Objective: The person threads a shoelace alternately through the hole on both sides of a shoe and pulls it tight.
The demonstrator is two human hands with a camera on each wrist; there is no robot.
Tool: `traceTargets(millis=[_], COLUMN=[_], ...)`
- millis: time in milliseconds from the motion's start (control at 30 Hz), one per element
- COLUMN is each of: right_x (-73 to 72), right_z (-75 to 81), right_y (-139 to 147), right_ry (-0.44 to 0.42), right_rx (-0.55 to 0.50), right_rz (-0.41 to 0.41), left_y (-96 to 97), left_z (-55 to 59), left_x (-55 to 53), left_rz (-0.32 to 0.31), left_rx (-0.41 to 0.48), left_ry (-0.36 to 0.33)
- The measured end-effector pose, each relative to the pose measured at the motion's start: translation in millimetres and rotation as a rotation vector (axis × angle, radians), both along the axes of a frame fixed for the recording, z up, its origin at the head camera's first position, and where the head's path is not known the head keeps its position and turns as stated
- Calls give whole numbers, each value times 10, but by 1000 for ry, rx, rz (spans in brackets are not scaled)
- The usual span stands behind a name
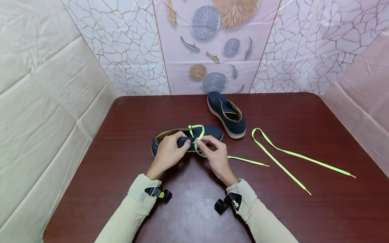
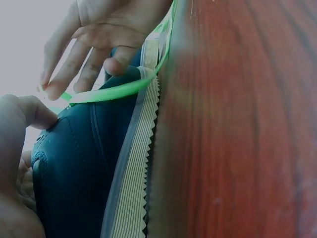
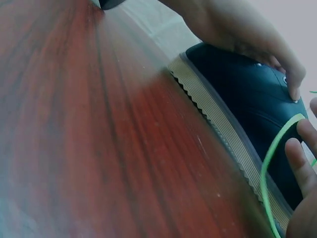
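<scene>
A dark navy shoe (image 1: 214,132) with a pale ribbed sole lies sideways on the table, toe to the right. My left hand (image 1: 170,148) pinches its eyelet flap, thumb on the outside near the eyelets and fingers inside. A flat neon-yellow shoelace (image 1: 199,126) loops over the front of the shoe. Close to the eyelets, my right hand (image 1: 216,157) pinches this lace between thumb and fingertips. In the left wrist view the lace (image 2: 109,93) crosses the shoe's side; in the right wrist view it (image 3: 267,163) hangs past the sole.
A second navy shoe (image 1: 231,118), with no lace seen in it, stands behind and to the right. Another neon-yellow shoelace (image 1: 281,168) lies bent double on the right of the brown table (image 1: 121,135). Patterned cloth walls (image 1: 130,50) border the table.
</scene>
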State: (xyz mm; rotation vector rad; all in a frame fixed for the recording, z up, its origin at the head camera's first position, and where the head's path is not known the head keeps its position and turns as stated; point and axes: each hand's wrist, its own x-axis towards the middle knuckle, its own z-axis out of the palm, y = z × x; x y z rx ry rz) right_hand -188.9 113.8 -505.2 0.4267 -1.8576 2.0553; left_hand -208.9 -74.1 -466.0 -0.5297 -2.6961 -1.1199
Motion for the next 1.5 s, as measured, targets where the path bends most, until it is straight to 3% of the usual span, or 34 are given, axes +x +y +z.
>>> traceTargets(millis=[167, 367, 533, 733, 867, 1100, 1500], right_x=[27, 28, 16, 22, 29, 24, 27], right_z=[-33, -22, -18, 14, 25, 22, 18], right_y=[-22, -27, -38, -51, -47, -52, -49], right_ry=[22, 74, 62, 61, 38, -74, -43], right_rx=[32, 82, 185, 185, 155, 48, 11], right_rz=[-15, -60, -104, -120, -111, -33, -9], left_y=[-4, -30, -58, -72, -59, 7, 67], left_z=[-16, -11, -18, -2, 0, -23, -36], left_x=[14, 26, 27, 39, 44, 45, 46], left_rz=[-3, -69, -97, -114, -92, -21, 2], left_rx=[17, 81, 97, 99, 85, -34, -102], left_ry=[-27, -44, -43, -50, -53, -10, 54])
